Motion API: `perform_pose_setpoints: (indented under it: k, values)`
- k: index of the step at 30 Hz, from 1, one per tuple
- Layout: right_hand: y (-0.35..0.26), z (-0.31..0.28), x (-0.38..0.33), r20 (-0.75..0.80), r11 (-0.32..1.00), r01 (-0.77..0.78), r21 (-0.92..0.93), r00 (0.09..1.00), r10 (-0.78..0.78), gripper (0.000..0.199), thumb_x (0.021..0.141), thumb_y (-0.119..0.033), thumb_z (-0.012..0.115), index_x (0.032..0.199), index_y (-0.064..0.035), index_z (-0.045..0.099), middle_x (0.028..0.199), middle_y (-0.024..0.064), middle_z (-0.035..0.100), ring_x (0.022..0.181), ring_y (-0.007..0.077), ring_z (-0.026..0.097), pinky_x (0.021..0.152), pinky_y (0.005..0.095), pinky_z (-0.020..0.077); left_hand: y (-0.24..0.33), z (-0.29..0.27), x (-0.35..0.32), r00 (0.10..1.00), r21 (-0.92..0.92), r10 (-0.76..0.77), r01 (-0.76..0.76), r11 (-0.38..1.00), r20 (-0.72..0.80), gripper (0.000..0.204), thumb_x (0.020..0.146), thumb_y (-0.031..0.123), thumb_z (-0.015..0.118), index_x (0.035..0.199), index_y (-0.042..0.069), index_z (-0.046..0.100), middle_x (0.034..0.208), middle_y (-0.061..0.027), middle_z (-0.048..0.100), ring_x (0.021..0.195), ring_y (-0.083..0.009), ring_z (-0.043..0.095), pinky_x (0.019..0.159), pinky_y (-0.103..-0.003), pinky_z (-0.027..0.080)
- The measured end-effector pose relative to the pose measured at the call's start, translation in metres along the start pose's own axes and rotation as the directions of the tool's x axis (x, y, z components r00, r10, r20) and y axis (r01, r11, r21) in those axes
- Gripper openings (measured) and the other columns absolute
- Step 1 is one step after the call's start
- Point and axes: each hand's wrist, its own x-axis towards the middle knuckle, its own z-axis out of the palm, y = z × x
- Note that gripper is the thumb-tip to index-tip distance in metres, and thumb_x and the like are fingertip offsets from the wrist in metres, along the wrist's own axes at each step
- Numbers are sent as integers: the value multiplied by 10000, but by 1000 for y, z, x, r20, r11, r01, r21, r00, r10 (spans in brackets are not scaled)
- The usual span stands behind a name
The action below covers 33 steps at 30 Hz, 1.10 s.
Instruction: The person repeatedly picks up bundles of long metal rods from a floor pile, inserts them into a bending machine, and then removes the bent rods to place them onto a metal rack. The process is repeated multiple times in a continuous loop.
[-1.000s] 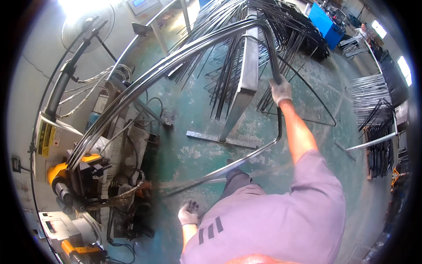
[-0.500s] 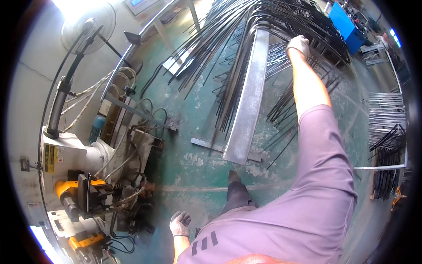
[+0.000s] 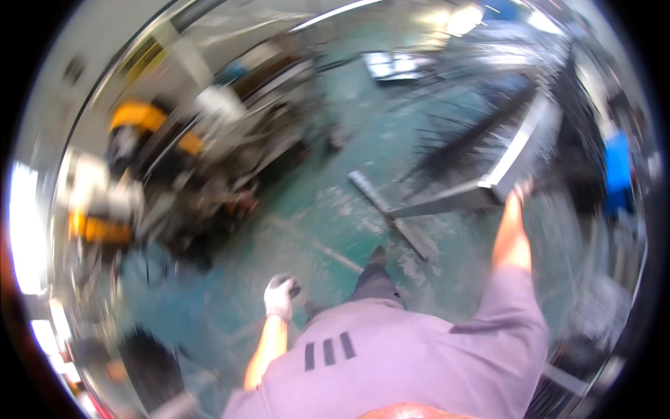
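the grey metal stand [image 3: 511, 153] is to the right, its beam [image 3: 522, 136] bright on top, its slanting leg [image 3: 447, 200] meeting a flat floor bar [image 3: 408, 237]; thin dark rods [image 3: 464, 136], blurred, spread beyond. the right hand [image 3: 522, 188] is just beside the beam's near end; blur hides whether it grips anything. the left hand [image 3: 280, 293], near and left, hangs half open, seemingly empty. half a second earlier, the right hand was at the rods' far end, and the stand sat less far right.
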Motion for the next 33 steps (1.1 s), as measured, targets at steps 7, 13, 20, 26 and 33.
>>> perform_pose_setpoints:
  k: [7,13,20,26,33]
  values:
    - [113,82,-451,792,871,450,-198,597,-128,570,1045,-415,655,1430,6,670,1320,168,759,1220,301,702,1080,428,517,-63,-211,-44,969,-179,200,-225,958,-148,262,1009,32,682,1266,-15,708,1084,-99,794,936,-184,759,844,-346,618]
    - [58,107,-686,956,685,703,189,29,-293,586,929,-412,831,1367,-33,740,1125,127,829,991,284,770,933,406,586,-163,-416,-99,841,-457,-74,-215,863,-535,238,959,21,701,1195,-14,696,1017,-116,782,842,-184,751,760,-331,600]
    - [-158,89,-846,965,839,528,133,124,-231,377,1009,-197,791,1343,-45,704,870,103,743,636,218,681,516,373,544,-241,-541,-114,700,-579,-200,-358,733,-686,249,934,55,724,1175,-10,721,1007,-122,784,808,-210,749,726,-347,598]
    - [-284,159,-1064,985,722,688,71,68,-161,354,1013,-182,739,1321,-11,708,868,149,759,646,276,700,584,465,542,-222,-628,-116,741,-264,-31,-200,944,-671,182,920,123,762,1056,6,792,933,-87,797,844,-164,753,787,-325,601]
    - [-353,47,-1530,555,-68,600,797,-773,-306,595,965,-361,799,1439,-28,665,1354,258,737,1255,417,707,1056,463,557,-157,-811,-171,386,-395,-226,-445,803,-894,235,971,96,728,1172,-24,754,1045,-127,796,934,-207,772,872,-353,628]
